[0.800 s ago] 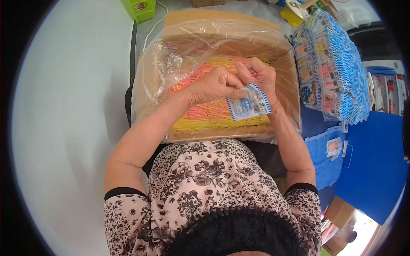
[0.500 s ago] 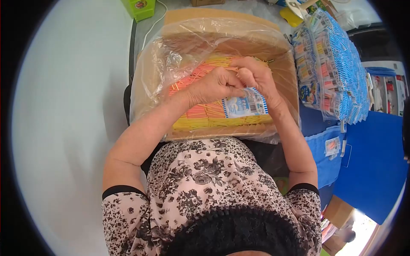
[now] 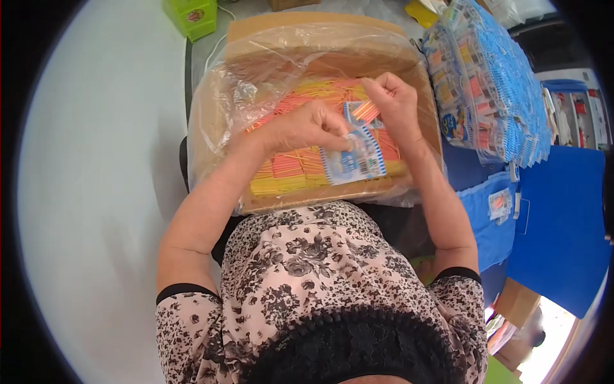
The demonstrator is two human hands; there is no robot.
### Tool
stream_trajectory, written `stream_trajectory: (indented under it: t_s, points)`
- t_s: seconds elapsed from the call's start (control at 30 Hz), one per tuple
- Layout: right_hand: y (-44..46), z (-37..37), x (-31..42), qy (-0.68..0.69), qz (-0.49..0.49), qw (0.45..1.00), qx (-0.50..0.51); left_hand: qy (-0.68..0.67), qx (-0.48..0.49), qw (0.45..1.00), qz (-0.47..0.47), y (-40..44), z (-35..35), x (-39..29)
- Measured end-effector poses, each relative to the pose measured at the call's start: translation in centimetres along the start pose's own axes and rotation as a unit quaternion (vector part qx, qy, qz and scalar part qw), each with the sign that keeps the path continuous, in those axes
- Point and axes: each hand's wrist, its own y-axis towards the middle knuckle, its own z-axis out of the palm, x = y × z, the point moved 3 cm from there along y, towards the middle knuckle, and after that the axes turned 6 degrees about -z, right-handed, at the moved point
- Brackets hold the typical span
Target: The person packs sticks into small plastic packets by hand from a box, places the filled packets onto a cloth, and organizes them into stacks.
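My left hand (image 3: pixel 306 128) pinches a small blue and white plastic packet (image 3: pixel 358 165) by its upper edge, over the box. A short bundle of pink and yellow thin sticks (image 3: pixel 366 111) is held in my closed right hand (image 3: pixel 395 102), just above and right of the packet. Behind the bundle lies another blue-edged packet (image 3: pixel 350 110), partly hidden. Beneath both hands, many loose pink and yellow sticks (image 3: pixel 288 168) fill the cardboard box (image 3: pixel 320 198), which has a clear plastic liner (image 3: pixel 211 128).
At the right stands a big stack of filled blue packets (image 3: pixel 492 83) in clear plastic. Below it a small packet (image 3: pixel 499 203) lies on a blue cloth (image 3: pixel 480 224). A green container (image 3: pixel 194 18) is at the far left, near a white wall (image 3: pixel 102 160).
My hands, close together before, have moved apart. The right hand has gone up and right, showing the stick bundle. The packet in my left hand has shifted slightly left. The whole view has shifted a little.
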Motion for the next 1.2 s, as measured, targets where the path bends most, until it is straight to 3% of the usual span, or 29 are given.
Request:
stream_trajectory:
  t_s: [0.13, 0.27, 0.37, 0.4, 0.5, 0.53, 0.6, 0.63, 0.73, 0.87, 1.03, 1.2]
  points:
    - [-1.8, -2.3, -1.5, -0.035, 0.09, 0.992, 0.084, 0.065, 0.07, 0.994, -0.056, -0.1, -0.3, 0.8]
    - [-5.9, -0.6, 0.3, -0.036, 0.002, 0.979, 0.198, 0.0, -0.044, 0.998, -0.039, 0.4, -1.4, 0.6]
    - [-7.6, -0.6, -1.3, -0.203, 0.043, 0.888, 0.409, -0.047, -0.105, 0.993, -0.013, 0.5, -0.8, -0.2]
    - [-7.6, -0.9, -1.6, -0.201, 0.04, 0.89, 0.408, -0.043, -0.107, 0.993, -0.013, 0.6, -0.6, -0.2]
    - [-6.2, -2.6, -2.1, -0.137, 0.018, 0.955, 0.261, -0.072, -0.15, 0.986, 0.014, 0.7, -0.8, 0.1]
    - [-5.3, -3.1, -1.3, -0.137, 0.015, 0.955, 0.264, -0.072, -0.153, 0.985, 0.015, 0.6, -0.9, 0.1]
    - [-3.2, -4.9, 0.8, -0.106, 0.065, 0.974, 0.187, -0.016, -0.18, 0.983, 0.007, 0.5, -1.3, 0.2]
    - [-3.0, -5.0, 1.6, -0.104, 0.066, 0.975, 0.186, 0.013, -0.192, 0.981, 0.002, 0.4, -1.4, 0.2]
    - [-2.4, -5.3, 3.3, 0.137, 0.12, 0.974, 0.133, 0.012, -0.202, 0.979, -0.003, 0.4, -1.5, 0.4]
    - [-1.6, -4.3, 5.3, 0.176, 0.136, 0.969, 0.108, 0.013, -0.191, 0.981, -0.013, 0.5, -1.0, 0.1]
    - [-0.9, -3.0, 6.1, 0.114, 0.149, 0.971, 0.149, 0.02, -0.149, 0.989, -0.007, 0.9, -0.3, 0.1]
    - [-0.2, -2.3, 5.6, -0.025, 0.085, 0.978, 0.188, 0.048, -0.115, 0.992, -0.015, 1.0, -0.4, 0.7]
